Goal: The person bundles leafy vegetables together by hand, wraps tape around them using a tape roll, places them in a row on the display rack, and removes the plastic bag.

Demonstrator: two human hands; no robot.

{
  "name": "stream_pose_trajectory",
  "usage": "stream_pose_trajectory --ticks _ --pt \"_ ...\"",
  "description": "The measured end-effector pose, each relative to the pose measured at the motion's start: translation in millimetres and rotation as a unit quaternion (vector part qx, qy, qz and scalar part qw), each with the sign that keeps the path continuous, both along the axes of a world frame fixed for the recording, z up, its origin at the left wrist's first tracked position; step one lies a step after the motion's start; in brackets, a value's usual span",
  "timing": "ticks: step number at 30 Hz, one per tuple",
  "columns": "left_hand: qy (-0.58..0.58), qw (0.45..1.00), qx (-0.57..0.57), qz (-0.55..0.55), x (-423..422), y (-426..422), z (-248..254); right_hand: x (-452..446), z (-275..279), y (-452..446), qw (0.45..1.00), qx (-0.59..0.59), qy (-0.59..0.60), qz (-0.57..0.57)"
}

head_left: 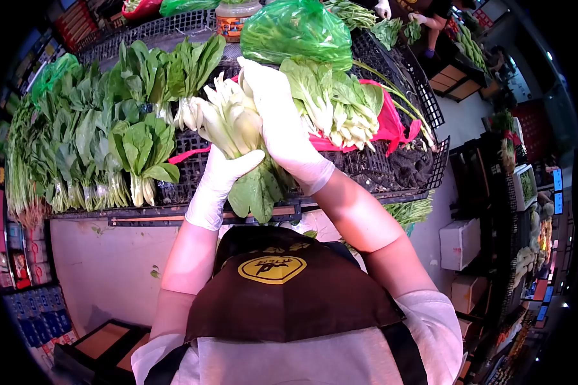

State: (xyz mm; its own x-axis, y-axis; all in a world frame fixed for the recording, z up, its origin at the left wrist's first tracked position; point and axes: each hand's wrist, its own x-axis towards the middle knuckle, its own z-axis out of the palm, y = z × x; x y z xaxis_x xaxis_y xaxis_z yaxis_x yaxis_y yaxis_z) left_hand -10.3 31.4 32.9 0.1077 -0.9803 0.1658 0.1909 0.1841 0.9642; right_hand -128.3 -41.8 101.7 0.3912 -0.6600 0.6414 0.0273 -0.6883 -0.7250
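Bunch of greens (pixel 241 138) is held at upper centre of the frame, gripped by the left hand (pixel 226 174), its stems (pixel 228 109) cupped by the right hand (pixel 279 112).

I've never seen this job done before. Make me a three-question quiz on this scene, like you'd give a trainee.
1. True or false: the left hand grips the bunch of bok choy.

2. What sits beside the jar at the back?
A) an iron pan
B) a green plastic bag
C) a wooden bowl

3. Which end of the held bunch points toward the brown apron: the leaves or the pale stem bases?

Key: 1 true; 2 B; 3 the leaves.
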Motion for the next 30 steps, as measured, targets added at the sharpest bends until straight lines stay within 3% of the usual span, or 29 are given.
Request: stream_pose_trajectory --ticks 3,4,5,7,8,9,10,11,14,18,19,20,22,23,24,25,27,28,30 --pt "0.023 1.000 0.015 -0.002 -8.6 2.2 11.0 4.2 11.7 3.9 0.972 0.202 -0.062 0.102" --pt "0.043 0.999 0.031 -0.006 -10.4 5.0 22.0 2.7 10.1 2.0 0.988 0.116 -0.045 0.091" --pt "0.061 0.997 0.049 -0.005 -14.8 8.5 32.9 2.7 10.5 4.9 0.984 0.135 -0.064 0.096" --pt "0.014 1.000 0.026 -0.001 -13.2 3.7 26.8 1.1 2.5 -7.3 0.998 0.005 0.002 0.057" --pt "0.042 0.999 0.020 -0.001 -14.7 3.8 33.3 9.3 9.9 -3.6 0.964 0.208 -0.094 0.135" --pt "0.080 0.997 0.015 -0.015 -20.3 5.2 38.0 8.4 17.8 3.5 0.878 0.404 -0.171 0.192" --pt "0.075 0.997 0.019 -0.019 -18.1 6.5 36.6 0.2 14.9 -2.6 0.969 0.187 -0.042 0.158" --pt "0.024 0.999 0.047 -0.006 -18.8 6.4 37.3 -7.3 10.9 -10.4 0.996 -0.043 0.042 0.069" --pt "0.133 0.990 0.042 0.004 -24.3 10.0 33.0 -14.4 30.1 1.7 0.983 0.151 0.002 0.108" --pt "0.181 0.983 0.039 0.000 -32.7 9.9 20.3 -15.4 -7.3 -28.0 0.996 0.011 0.051 0.078" --pt "0.197 0.980 0.007 -0.012 -34.4 2.7 7.5 -15.0 -4.4 -19.8 0.996 0.025 0.065 0.051" --pt "0.232 0.971 0.043 -0.034 -39.5 5.9 11.6 -16.9 5.3 -11.3 0.990 0.116 0.021 0.075" --pt "0.224 0.969 0.102 -0.035 -38.7 10.2 19.3 -20.4 8.2 -4.5 0.994 0.086 0.041 0.045" --pt "0.205 0.978 0.027 -0.008 -40.7 2.7 9.6 -19.1 13.2 -8.4 0.994 0.080 0.057 0.037" --pt "0.194 0.980 0.034 0.007 -37.3 -1.3 -3.0 -17.9 -8.6 -22.0 0.972 -0.209 0.085 -0.059" --pt "0.186 0.981 0.043 0.017 -36.8 -2.9 -10.7 -15.5 0.9 -21.5 0.968 -0.175 0.173 -0.054" --pt "0.316 0.942 0.103 -0.051 -51.5 8.3 22.6 -21.9 30.6 -18.5 0.930 -0.091 0.350 -0.059" --pt "0.376 0.912 0.135 -0.086 -60.4 15.8 44.5 -21.2 27.4 -18.7 0.913 -0.129 0.378 -0.083" --pt "0.361 0.929 0.069 -0.049 -60.3 12.3 40.1 -20.7 27.3 -29.7 0.963 0.027 0.256 0.077"
